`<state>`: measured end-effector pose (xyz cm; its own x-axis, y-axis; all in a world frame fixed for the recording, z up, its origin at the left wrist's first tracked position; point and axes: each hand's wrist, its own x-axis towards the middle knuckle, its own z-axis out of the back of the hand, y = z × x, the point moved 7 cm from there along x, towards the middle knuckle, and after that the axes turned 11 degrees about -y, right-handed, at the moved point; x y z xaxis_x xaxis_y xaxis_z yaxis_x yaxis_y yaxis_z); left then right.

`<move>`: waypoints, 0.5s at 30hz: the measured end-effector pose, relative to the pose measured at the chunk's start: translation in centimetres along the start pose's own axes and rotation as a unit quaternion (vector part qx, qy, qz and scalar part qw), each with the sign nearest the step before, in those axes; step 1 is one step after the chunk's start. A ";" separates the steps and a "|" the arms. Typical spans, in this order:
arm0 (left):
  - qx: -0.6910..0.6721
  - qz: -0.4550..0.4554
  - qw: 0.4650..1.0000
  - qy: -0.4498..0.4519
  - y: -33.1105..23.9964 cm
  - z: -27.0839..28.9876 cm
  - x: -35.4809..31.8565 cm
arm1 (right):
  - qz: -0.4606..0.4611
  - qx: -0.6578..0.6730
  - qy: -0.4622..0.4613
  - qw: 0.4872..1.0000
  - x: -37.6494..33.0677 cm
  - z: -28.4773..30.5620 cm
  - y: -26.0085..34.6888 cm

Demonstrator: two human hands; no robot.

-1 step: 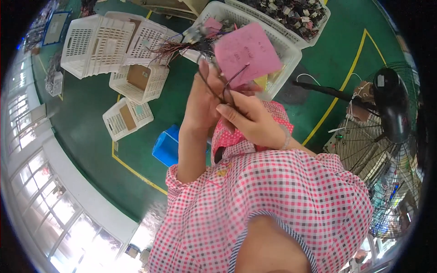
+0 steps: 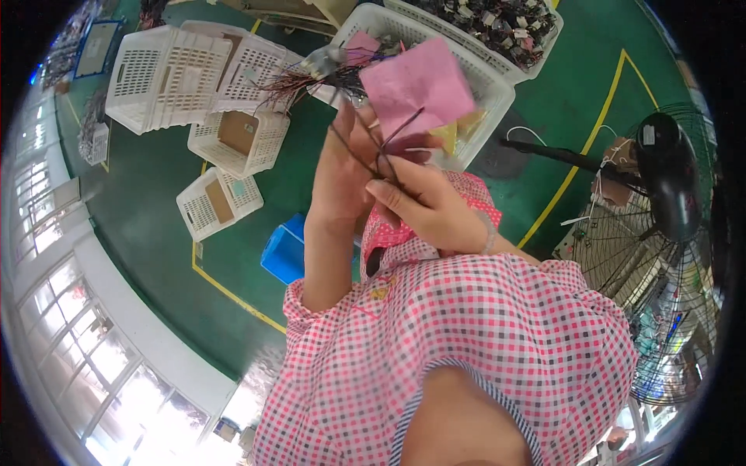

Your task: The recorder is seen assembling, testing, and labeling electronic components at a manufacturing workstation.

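Note:
My left hand (image 2: 339, 175) is raised in front of me, its fingers partly curled at the near end of a bundle of thin wires (image 2: 299, 84) with pale connectors. Those fingertips are partly hidden, but they appear closed on the bundle. My right hand (image 2: 420, 194) pinches a thin dark cord (image 2: 381, 158) between thumb and fingers. The cord crosses itself between my hands, and one strand runs up to my left fingers. Just beyond my right fingers is a pink card (image 2: 420, 87), with a cord end lying across its lower edge.
A white crate (image 2: 497, 105) stands beyond my hands; another (image 2: 548, 50) behind it is heaped with connectors. Stacked white baskets (image 2: 167, 78) stand at the left, a blue bin (image 2: 284, 252) nearer. A black fan (image 2: 668, 179) is on the right. Yellow lines mark the green floor.
The pink card has shifted slightly left and tilted. The cord's loop between my hands has changed shape a little, and my right fingers have moved slightly left.

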<state>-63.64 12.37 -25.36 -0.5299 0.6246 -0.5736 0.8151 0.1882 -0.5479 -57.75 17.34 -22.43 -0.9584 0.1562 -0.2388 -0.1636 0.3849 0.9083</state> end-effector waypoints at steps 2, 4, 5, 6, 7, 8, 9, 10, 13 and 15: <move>-0.037 -0.026 0.998 0.043 -1.4 -2.0 -1.3 | 0.095 -0.091 0.012 0.991 -0.4 -0.4 1.6; -0.071 -0.030 0.996 0.051 -2.1 -2.5 -1.5 | 0.150 -0.172 0.033 0.973 -0.8 -1.1 2.7; -0.111 -0.028 0.992 0.056 -2.6 -2.9 -1.7 | 0.155 -0.169 0.032 0.973 -1.0 -1.2 3.1; -0.079 -0.049 0.995 0.027 -2.9 -3.3 -2.0 | 0.187 -0.218 0.034 0.957 -1.2 -1.6 3.5; -0.072 -0.050 0.996 0.027 -2.7 -3.8 -2.3 | 0.217 -0.265 0.033 0.939 -1.5 -1.9 3.9; -0.072 -0.074 0.995 0.003 -2.8 -3.9 -2.5 | 0.222 -0.261 0.031 0.939 -1.7 -2.1 4.2; -0.073 -0.098 0.992 -0.021 -3.1 -3.7 -2.9 | 0.236 -0.290 0.028 0.927 -2.0 -2.5 4.6; -0.105 -0.090 0.990 0.028 -3.1 -4.2 -3.2 | 0.248 -0.320 0.024 0.914 -2.2 -2.7 4.9; -0.122 -0.094 0.983 0.097 -3.5 -5.0 -4.1 | 0.268 -0.368 0.036 0.889 -2.8 -3.3 5.3; -0.167 -0.057 0.968 0.177 -3.5 -5.1 -3.9 | 0.270 -0.373 0.040 0.887 -3.1 -3.6 6.1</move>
<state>-63.20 13.12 -18.09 -0.5556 0.7950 -0.2435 0.8177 0.4694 -0.3333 -56.61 15.93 -14.92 -0.9529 0.0588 0.2976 0.2431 -0.4389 0.8650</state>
